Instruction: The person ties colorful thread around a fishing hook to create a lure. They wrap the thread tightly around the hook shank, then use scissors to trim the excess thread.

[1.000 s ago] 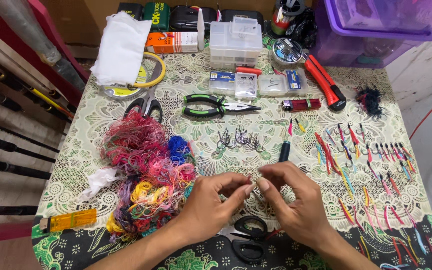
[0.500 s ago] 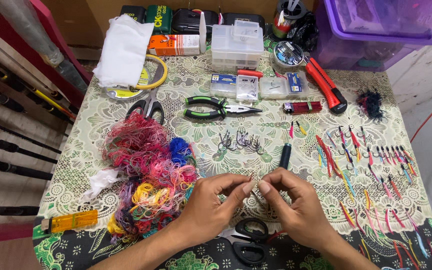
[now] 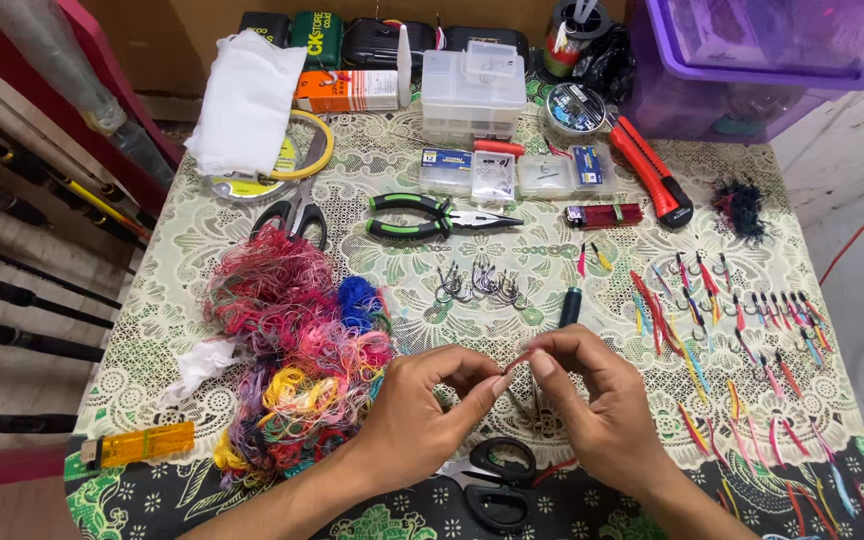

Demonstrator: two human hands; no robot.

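Over the last second almost nothing shifts: both hands stay low in the middle of the table, fingertips together, with only a slight closing-in of the pinch, which suggests slow, fine work on one small piece rather than a reach for something new

The left hand (image 3: 417, 420) comes in from the lower left, knuckles up, thumb and forefinger pressed narrow on a short red strand (image 3: 518, 360). The right hand (image 3: 602, 410) meets it from the lower right, its thumb and forefinger also closed tight on the same strand, the other fingers curled loosely under. The strand sits exactly between the two sets of fingertips; whether a hook hangs from it cannot be made out

Just below the fingers lie black-handled scissors (image 3: 497, 480). Just beyond the right fingertips stands a small dark tube (image 3: 570, 305), and farther beyond, a cluster of bare hooks (image 3: 477, 285) and green-handled pliers (image 3: 432, 215). Left of the left hand spreads a tangled heap of coloured thread (image 3: 297, 350). Right of the right hand lie rows of finished dressed hooks (image 3: 742, 340) on the lace tablecloth (image 3: 202, 250)
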